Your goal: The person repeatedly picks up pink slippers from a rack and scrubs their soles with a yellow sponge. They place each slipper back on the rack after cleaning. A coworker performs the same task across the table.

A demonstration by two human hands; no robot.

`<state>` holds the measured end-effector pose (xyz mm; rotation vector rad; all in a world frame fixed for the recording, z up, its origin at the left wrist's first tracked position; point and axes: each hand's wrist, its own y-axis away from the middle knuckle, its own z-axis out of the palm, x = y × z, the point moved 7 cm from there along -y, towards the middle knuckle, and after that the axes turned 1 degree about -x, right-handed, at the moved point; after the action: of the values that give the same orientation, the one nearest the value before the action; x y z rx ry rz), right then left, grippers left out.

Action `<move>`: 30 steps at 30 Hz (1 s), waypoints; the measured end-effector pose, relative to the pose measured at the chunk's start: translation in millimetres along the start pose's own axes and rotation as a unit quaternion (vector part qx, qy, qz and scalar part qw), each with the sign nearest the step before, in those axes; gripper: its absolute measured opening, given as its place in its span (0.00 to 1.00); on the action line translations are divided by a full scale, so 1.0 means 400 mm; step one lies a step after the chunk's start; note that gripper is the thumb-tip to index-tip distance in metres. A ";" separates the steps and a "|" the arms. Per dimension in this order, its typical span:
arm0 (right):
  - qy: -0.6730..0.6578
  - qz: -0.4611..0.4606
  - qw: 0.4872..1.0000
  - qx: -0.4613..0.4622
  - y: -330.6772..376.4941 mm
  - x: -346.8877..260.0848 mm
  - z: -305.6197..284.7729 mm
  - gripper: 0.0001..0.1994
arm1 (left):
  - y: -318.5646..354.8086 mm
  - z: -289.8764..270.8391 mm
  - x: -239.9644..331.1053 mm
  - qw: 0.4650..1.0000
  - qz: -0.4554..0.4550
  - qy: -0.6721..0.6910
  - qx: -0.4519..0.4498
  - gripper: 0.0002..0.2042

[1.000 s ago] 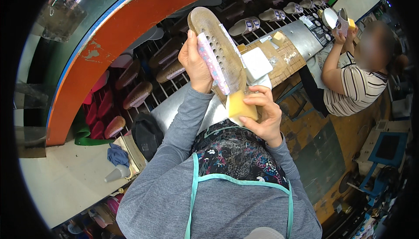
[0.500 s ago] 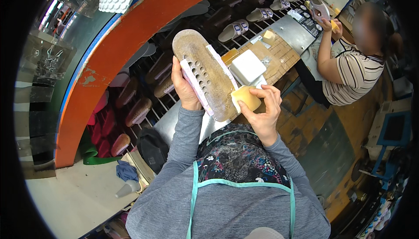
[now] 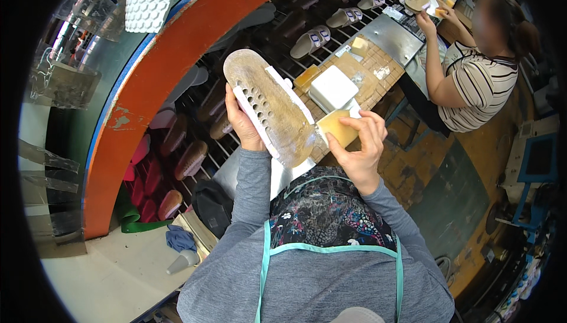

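Observation:
In my left hand point(image 3: 242, 125) is a shoe last point(image 3: 273, 113) with its brown, worn-looking bottom turned up. A row of dark holes runs along its left side, and pale strips of a slipper strap wrap both side edges. My left fingers and thumb grip the left edge near the middle. A yellow sponge block point(image 3: 338, 127) is pinched in my right hand point(image 3: 361, 152). The sponge touches the lower right edge of the last's bottom. Just behind the sponge stands a white square tub point(image 3: 332, 89) on the bench.
A rack point(image 3: 295, 25) carries rows of sandals on lasts under an orange arch point(image 3: 121, 116). On the bench board point(image 3: 378, 69) lie another yellow sponge point(image 3: 307, 77) and scraps. A co-worker point(image 3: 472, 87) at right handles another sandal. A blue cloth point(image 3: 180, 238) lies lower left.
The last has shifted slightly left and down. The sponge now lies flatter and broader against its edge. The co-worker has turned their sandal over, its brown bottom showing.

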<state>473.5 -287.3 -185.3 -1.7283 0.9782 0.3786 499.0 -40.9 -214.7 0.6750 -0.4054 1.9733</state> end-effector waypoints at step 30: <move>-0.089 -0.111 0.981 -0.133 0.006 -0.055 0.063 0.18 | -0.097 -0.026 -0.030 0.991 0.060 -0.103 0.056 0.23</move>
<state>463.3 -255.7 -182.1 -1.9835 0.6184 0.5282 534.7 -25.3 -230.3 0.9508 -0.4719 2.0594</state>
